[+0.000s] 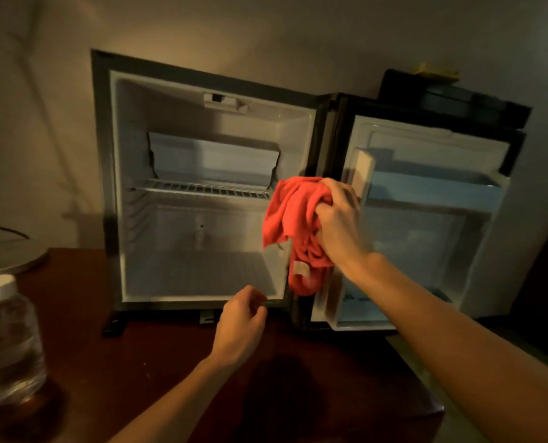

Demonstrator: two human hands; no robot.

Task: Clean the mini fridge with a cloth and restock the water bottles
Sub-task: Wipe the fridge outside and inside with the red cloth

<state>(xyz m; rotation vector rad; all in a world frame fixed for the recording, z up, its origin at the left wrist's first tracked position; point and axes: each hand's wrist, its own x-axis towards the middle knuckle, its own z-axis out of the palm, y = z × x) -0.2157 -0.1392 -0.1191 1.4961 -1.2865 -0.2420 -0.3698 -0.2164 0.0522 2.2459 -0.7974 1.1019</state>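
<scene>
Right hand bunching red cloth at open mini fridge, left hand loose below.

Mini fridge (112, 187) sits centre frame on dark wooden table (157, 356), door (490, 219) swung open to the right, wire shelf (202, 188) inside. Right hand (338, 219) at centre-right, fingers clenched around red cloth (293, 215), which hangs in front of the hinge side. Left hand (242, 324) lower centre, fingers loosely curled, gripping nothing, near fridge bottom edge. Water bottle (5, 340), white cap, stands lower left on table.
</scene>
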